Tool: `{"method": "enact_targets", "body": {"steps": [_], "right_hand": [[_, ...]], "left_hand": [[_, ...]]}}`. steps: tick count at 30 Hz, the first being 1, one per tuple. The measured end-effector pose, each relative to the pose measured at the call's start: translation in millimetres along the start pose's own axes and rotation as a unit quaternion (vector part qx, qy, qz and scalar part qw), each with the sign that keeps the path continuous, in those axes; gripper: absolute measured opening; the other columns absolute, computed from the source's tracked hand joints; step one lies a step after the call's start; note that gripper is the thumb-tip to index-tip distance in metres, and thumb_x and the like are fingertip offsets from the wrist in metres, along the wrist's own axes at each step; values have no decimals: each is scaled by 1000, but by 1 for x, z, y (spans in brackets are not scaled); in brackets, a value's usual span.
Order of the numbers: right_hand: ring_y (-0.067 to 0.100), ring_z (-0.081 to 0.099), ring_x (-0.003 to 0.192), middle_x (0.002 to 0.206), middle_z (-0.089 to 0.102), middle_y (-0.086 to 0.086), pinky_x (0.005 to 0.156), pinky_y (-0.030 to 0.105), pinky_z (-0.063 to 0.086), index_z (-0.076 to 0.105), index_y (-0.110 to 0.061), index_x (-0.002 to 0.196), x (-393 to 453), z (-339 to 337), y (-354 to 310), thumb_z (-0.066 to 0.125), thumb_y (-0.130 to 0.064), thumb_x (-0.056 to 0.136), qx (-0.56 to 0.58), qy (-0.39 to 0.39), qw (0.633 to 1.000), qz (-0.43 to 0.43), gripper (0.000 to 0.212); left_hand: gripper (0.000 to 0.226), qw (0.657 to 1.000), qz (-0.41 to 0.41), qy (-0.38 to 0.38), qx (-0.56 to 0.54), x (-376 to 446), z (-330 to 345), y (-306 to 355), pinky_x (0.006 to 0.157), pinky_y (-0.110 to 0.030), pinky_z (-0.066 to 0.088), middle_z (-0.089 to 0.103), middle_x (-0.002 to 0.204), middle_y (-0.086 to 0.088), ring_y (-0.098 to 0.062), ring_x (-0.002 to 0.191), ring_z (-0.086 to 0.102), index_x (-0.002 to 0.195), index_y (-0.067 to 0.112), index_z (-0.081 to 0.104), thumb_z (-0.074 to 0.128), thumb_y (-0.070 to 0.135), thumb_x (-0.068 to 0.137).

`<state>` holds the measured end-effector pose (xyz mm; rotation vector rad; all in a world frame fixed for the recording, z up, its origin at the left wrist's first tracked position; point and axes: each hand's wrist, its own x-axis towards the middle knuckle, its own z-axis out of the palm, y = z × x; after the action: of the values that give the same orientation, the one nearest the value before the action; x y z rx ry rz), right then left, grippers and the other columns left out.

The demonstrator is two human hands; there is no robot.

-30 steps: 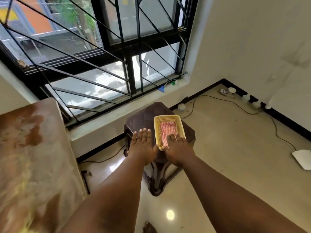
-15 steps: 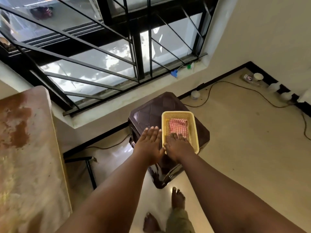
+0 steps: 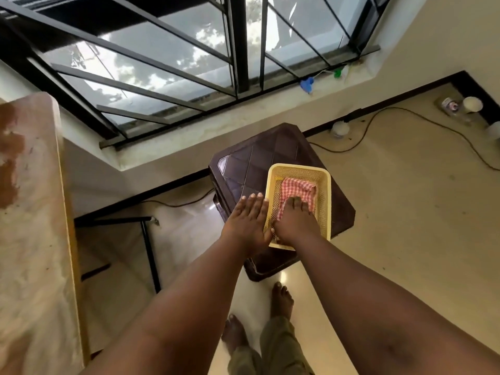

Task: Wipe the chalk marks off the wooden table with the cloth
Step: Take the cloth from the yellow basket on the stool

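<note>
Down at six o'clock, two hands: left hand (image 3: 247, 221) flat, spread; right hand (image 3: 293, 223) fingers resting on one checked cloth (image 3: 299, 189) in one yellow basket (image 3: 323, 201).

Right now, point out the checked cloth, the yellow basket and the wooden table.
checked cloth (image 3: 297, 188): head view, its upper folded part.
yellow basket (image 3: 297, 168): head view, its far rim.
wooden table (image 3: 29, 226): head view, its bare top.

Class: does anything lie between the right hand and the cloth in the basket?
Nothing visible does. The right hand is inside the yellow basket, its fingers already on the red checked cloth. The left hand rests flat beside the basket.
</note>
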<state>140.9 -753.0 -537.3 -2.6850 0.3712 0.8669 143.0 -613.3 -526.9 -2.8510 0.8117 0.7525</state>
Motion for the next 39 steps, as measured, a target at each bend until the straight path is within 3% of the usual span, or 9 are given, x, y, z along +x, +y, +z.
{"method": "enact_targets", "body": {"steps": [11,17,21,25,27,30,33,36,39], "right_hand": [[38,2,144,157,-2,18,115,51,15,-8,-4,147,13,10,-10,49,-16,93,17,-39,999,31,80],[38,43,126,140,43,18,102,44,37,25,-9,142,15,-12,0,43,-11,92,113,-10,993,27,53],[36,46,122,138,47,16,100,39,37,38,-10,140,6,-39,1,42,-6,90,250,-2,968,26,50],[30,61,96,109,67,15,90,40,47,66,-7,107,-12,-70,-4,56,-32,90,375,-25,926,30,32],[29,65,89,98,70,14,87,41,52,69,-7,93,-25,-81,-13,64,-48,83,423,-41,904,32,42],[31,66,91,99,69,13,90,47,52,67,-5,97,-49,-88,-36,64,-61,77,494,-36,868,30,59],[24,66,72,85,69,10,65,34,57,70,-11,88,-85,-86,-70,62,-42,88,556,-30,830,-7,32],[20,63,59,78,65,12,47,25,50,69,-4,92,-129,-75,-103,58,-27,92,567,-74,819,-55,26],[24,64,76,91,66,11,47,25,50,66,-12,100,-177,-61,-138,50,-22,96,518,-126,838,-117,19]], "left_hand": [[71,999,-34,-18,-37,6,14,-15,112,-37,-21,-16,160,-10,-23,145,-22,151,14,-15,14,52,99],[71,999,-39,-6,-35,-1,0,-18,111,-36,-23,-17,160,-10,-22,145,-22,150,13,-15,15,52,99],[71,997,-66,7,-23,-18,-21,-29,111,-37,-23,-16,160,-10,-22,145,-21,150,12,-15,15,51,100],[70,992,-117,38,-31,-44,-47,-44,113,-38,-22,-19,159,-9,-21,145,-23,149,12,-17,14,51,100],[70,988,-141,53,-42,-62,-56,-50,114,-38,-21,-21,159,-8,-20,144,-25,148,14,-19,13,52,99],[69,981,-171,69,-59,-93,-62,-55,112,-35,-23,-23,158,-6,-18,143,-27,148,15,-19,13,52,99],[70,976,-195,80,-64,-129,-60,-59,115,-37,-20,-22,159,-7,-19,143,-26,149,14,-18,16,51,100],[72,969,-219,95,-66,-168,-55,-63,115,-37,-18,-21,159,-9,-20,144,-24,149,12,-18,18,50,100],[73,960,-244,120,-71,-216,-44,-70,113,-36,-20,-18,160,-9,-20,146,-20,150,11,-16,19,49,99]]}}
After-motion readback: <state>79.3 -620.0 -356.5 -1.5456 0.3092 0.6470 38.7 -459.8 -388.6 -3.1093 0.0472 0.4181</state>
